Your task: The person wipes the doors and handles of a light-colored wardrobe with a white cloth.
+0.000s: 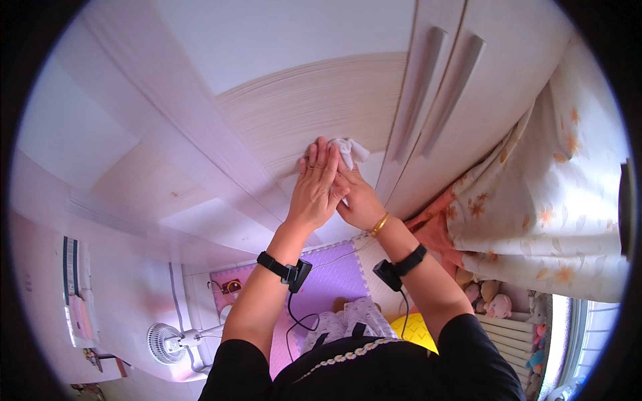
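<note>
My right hand (362, 200), with a gold bangle at the wrist, presses a crumpled white cloth (349, 150) against the wood-grain panel (321, 108) of a wardrobe door. Part of the cloth sticks out beyond the fingers on the right. My left hand (316, 193) lies flat with fingers stretched upward, partly overlapping the right hand. Its thumb stands apart and no object shows in its grasp. The left hand hides most of my right fingers. A black strap with a small device (301, 275) is on the left forearm, and a similar device (388, 274) on the right.
Long door handles (456, 92) rise to the right of the hands. A flowered curtain (546, 215) hangs at the right, above plush toys (498, 306). Below lie purple foam mats (331, 275) and a yellow round object (416, 331). A white fan (168, 343) stands lower left.
</note>
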Demonstrator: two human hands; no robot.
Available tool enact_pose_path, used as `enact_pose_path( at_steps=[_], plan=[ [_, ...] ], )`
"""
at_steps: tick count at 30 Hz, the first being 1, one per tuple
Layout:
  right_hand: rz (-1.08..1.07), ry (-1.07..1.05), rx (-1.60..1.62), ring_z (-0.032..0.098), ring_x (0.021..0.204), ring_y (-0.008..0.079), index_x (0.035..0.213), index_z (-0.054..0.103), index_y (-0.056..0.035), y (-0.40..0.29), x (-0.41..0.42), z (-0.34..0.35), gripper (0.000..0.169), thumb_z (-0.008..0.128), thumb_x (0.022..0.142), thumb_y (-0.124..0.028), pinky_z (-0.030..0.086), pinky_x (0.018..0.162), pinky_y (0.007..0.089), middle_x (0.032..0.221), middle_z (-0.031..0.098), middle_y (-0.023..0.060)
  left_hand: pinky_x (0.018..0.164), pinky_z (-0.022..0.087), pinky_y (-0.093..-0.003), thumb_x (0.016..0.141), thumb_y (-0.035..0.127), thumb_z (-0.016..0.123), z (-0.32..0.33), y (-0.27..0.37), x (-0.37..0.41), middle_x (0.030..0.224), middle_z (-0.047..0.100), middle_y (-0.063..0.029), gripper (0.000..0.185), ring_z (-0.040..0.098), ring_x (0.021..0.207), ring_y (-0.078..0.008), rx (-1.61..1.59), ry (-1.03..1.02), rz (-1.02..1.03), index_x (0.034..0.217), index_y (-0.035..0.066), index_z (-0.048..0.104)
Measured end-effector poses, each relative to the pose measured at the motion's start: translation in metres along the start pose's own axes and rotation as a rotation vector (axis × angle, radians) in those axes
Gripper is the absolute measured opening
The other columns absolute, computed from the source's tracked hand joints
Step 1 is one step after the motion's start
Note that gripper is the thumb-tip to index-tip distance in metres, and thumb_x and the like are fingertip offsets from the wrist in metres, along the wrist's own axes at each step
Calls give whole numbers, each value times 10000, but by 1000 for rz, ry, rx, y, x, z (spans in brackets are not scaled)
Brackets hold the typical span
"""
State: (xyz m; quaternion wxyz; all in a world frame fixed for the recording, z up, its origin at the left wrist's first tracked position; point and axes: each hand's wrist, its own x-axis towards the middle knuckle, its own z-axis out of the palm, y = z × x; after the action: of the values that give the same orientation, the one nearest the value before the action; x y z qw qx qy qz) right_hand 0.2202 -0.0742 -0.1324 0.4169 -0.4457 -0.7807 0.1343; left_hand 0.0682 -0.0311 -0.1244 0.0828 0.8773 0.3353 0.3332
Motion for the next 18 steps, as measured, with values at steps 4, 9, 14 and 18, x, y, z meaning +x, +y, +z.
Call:
enact_pose_path(
  at_steps=[4,9,14,18],
  plan=[
    [12,116,65,377,1390,365,1474,390,-69,14,-36,-45,775,522,730,104,360,1122,363,1554,295,215,1174,79,-550,950,493,534,40,0,3,1621,62,-220,783,54,1495,-412,464,66,-62,1571,166,188],
    [116,95,204,379,1394,347,1481,374,-47,37,-50,-59,767,498,739,100,356,1120,357,1543,321,217,1145,51,-620,912,403,640,79,2,15,1598,10,-287,801,14,1478,-474,486,317,-91,1555,164,227],
    [52,201,313,350,1416,344,1500,338,-44,31,-52,-81,767,502,761,73,322,1139,363,1555,304,212,1128,250,-589,871,123,657,77,46,4,1583,137,-286,849,187,1450,-469,98,24,95,1559,127,161],
    [-2,206,390,287,1450,343,1518,302,-51,19,-45,-107,764,534,796,40,268,1165,377,1589,234,200,725,561,-326,782,-49,622,75,66,34,1391,541,-161,661,657,982,-323,159,317,128,1391,192,524]
  ],
)
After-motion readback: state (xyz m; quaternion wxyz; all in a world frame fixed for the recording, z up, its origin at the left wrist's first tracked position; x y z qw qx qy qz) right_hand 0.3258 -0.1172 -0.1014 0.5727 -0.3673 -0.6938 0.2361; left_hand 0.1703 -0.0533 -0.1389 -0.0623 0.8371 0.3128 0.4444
